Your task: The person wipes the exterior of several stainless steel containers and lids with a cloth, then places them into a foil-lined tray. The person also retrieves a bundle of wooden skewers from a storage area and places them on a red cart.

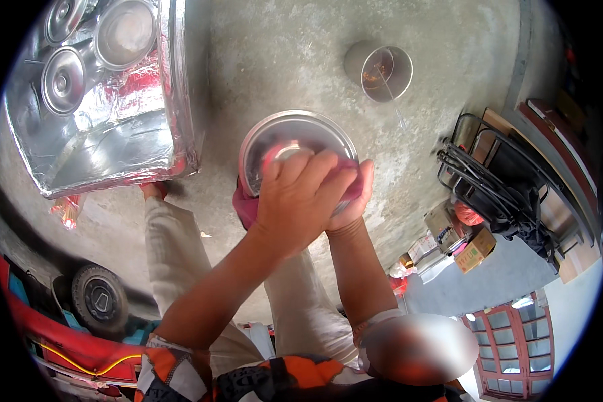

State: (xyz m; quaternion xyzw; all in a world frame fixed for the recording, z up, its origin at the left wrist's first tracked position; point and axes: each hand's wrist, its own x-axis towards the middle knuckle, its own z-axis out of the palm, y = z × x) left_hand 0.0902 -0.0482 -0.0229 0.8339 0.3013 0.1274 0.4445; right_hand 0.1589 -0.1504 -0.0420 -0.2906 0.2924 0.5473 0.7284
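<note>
In front of my legs is a round, shiny metal bowl (301, 121), tilted so that its inside shows. A purple-pink cloth (246, 209) lies along its near left edge and shows again by my right hand. Across the bowl's near side reaches my left hand (300, 191), its fingers bent and pressed over the cloth. My right hand (357, 201) grips the bowl from the right, with the cloth against its palm. A pale, pinkish patch inside the bowl, near my left fingertips, is blurred. My hands hide the bowl's near part.
A foil-lined table (107, 154) at the left carries metal lids (63, 80). On the concrete floor, a metal pot (372, 70) with a long-handled utensil stands at the far right. Folded black chairs (496, 181) and a cardboard box (476, 250) lie right. A red vehicle (60, 338) stands near left.
</note>
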